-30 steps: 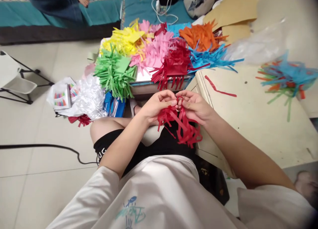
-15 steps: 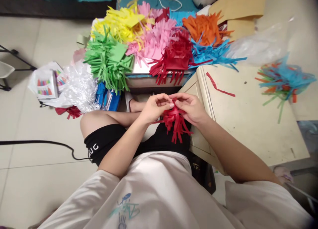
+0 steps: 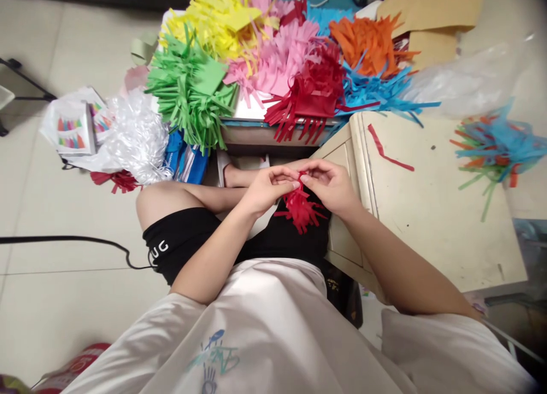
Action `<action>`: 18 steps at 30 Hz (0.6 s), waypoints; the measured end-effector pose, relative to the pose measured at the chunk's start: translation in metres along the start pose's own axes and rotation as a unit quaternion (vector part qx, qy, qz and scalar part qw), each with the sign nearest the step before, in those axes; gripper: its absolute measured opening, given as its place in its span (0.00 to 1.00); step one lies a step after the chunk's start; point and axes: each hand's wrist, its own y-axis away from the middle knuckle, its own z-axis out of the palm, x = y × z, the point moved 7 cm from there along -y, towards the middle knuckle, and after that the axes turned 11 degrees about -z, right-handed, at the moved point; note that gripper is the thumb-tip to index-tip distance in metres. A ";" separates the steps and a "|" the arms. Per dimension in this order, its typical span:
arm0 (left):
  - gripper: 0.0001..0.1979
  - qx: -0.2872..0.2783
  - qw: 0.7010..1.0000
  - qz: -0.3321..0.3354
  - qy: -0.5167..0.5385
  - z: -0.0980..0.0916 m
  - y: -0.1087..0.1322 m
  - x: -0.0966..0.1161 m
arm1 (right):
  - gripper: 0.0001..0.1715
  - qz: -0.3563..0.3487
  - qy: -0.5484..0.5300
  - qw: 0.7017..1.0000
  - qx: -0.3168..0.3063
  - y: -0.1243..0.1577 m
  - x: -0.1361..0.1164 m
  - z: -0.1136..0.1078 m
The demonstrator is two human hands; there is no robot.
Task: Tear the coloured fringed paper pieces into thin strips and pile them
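A red paper tassel (image 3: 301, 210) hangs fringe-down over my lap, pinched at its top by both hands. My left hand (image 3: 273, 190) closes thumb and fingers on the upper end from the left. From the right, my right hand (image 3: 330, 184) grips the same end, its thumb close to the left thumb. The exact fold between the fingertips is too small to make out. Beyond my hands, a pile of red fringed paper (image 3: 316, 92) lies at the front of a heaped surface. One loose red strip (image 3: 388, 152) rests on the cream cabinet (image 3: 431, 223) to the right.
Green (image 3: 188, 92), yellow (image 3: 213, 27), pink (image 3: 282, 58), orange (image 3: 363, 41) and blue fringed paper (image 3: 380, 89) lie heaped ahead. Mixed-colour tassels (image 3: 502, 146) sit on the cabinet's far right. Left on the floor are white ribbon (image 3: 139, 135) and a printed packet (image 3: 72, 129).
The red tassel's fringe has swung and gathered, hanging a little shorter between my hands. Both hands keep their hold. The camera view has shifted slightly.
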 end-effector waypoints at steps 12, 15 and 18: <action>0.25 -0.067 0.997 -0.042 -0.007 0.001 0.002 -0.011 | 0.34 0.075 -0.054 0.989 -0.112 0.000 0.002 0.000; 0.25 -0.097 0.993 -0.066 0.031 0.006 0.003 -0.016 | 0.33 0.055 -0.046 0.992 -0.106 -0.002 -0.001 -0.004; 0.23 -0.131 0.982 -0.102 0.094 0.012 0.005 -0.021 | 0.32 0.029 -0.032 0.993 -0.111 -0.004 -0.005 -0.005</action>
